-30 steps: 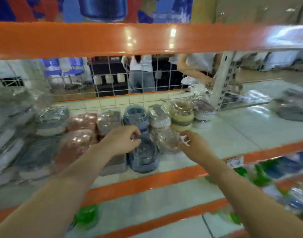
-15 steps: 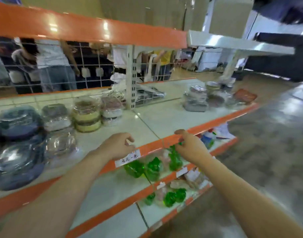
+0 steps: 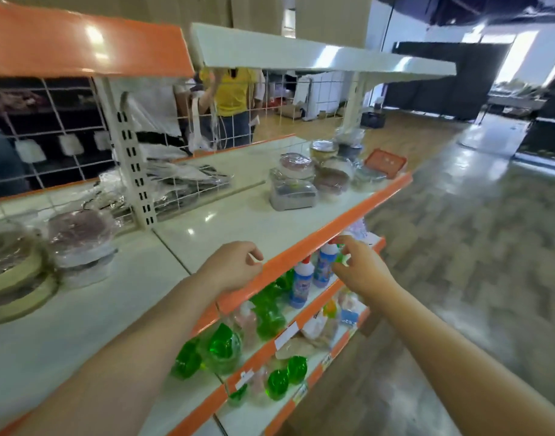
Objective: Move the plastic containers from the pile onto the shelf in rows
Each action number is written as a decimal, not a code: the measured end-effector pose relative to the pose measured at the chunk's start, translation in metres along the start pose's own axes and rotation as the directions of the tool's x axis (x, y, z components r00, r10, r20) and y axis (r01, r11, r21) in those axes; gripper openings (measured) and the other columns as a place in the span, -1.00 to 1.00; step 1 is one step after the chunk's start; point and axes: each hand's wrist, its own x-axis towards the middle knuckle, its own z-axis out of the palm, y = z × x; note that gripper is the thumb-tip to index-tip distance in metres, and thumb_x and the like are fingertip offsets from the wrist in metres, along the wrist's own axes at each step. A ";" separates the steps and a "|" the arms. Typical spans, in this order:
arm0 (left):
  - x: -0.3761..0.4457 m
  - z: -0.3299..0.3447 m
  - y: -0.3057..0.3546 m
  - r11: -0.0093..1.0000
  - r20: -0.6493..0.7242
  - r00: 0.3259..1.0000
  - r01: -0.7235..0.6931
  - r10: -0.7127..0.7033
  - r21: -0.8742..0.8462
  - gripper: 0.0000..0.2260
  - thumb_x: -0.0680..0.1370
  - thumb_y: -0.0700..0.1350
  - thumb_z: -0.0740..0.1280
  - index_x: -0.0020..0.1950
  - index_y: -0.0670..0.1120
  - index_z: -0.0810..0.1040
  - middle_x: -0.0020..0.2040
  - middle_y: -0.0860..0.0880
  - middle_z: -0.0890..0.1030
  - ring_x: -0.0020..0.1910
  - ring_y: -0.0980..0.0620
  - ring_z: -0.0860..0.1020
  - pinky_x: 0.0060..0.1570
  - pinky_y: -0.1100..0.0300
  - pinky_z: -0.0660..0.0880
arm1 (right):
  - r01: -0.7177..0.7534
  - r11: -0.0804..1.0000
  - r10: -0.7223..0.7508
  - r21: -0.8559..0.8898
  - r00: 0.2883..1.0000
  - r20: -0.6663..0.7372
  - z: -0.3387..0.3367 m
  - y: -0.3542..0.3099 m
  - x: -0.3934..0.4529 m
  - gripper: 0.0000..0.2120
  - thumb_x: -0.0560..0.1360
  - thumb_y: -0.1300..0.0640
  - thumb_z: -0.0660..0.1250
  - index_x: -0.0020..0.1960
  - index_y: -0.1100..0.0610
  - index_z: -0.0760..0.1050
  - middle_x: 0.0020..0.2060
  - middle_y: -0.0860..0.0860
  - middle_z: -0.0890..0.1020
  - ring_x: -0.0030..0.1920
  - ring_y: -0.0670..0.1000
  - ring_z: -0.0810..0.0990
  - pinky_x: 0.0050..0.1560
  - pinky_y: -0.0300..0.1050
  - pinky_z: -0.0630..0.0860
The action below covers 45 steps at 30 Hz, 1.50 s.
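left hand [image 3: 235, 269]: empty, fingers loosely curled over the shelf [image 3: 238, 221] edge
right hand [image 3: 362, 272]: empty too, relaxed
pile [image 3: 320, 176]: wrapped containers, up around 1 o'clock

You have a wide bare stretch of shelf [image 3: 238, 221] between the wrapped bowls [image 3: 78, 240] at your left and the pile of containers [image 3: 313, 180] near the far end. The white upright post [image 3: 134, 171] and wire grid [image 3: 188, 190] block the back.
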 end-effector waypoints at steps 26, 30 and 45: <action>0.327 0.027 0.072 0.971 -0.284 0.930 0.211 -0.234 -0.109 -0.49 0.47 0.09 0.37 0.34 -0.13 0.40 0.21 -0.15 0.49 0.15 -0.14 0.50 -0.01 0.13 0.41 | -0.087 0.994 0.091 0.072 0.994 -0.062 -0.058 0.112 0.313 -0.36 0.51 -0.09 0.31 0.47 0.15 0.21 0.38 0.17 0.36 0.31 0.16 0.41 0.20 -0.05 0.38; 0.364 0.034 0.082 0.936 -0.306 0.885 0.322 -0.351 -0.142 -0.42 0.46 0.12 0.39 0.35 -0.15 0.36 0.26 -0.21 0.42 0.23 -0.19 0.43 0.05 0.11 0.38 | -0.056 0.996 0.055 0.073 0.998 0.022 -0.068 0.126 0.368 -0.28 0.49 -0.19 0.30 0.49 0.16 0.17 0.41 0.17 0.32 0.36 0.17 0.36 0.20 -0.06 0.36; 0.440 0.066 0.092 0.831 -0.398 0.730 0.474 -0.556 -0.291 -0.12 0.29 0.31 0.46 0.36 -0.25 0.30 0.29 -0.24 0.46 0.26 -0.22 0.45 0.20 -0.05 0.46 | -0.045 0.956 -0.061 0.290 0.936 0.345 -0.049 0.141 0.475 -0.09 0.36 -0.31 0.35 0.52 0.11 0.11 0.43 0.09 0.35 0.36 0.15 0.39 0.35 0.13 0.36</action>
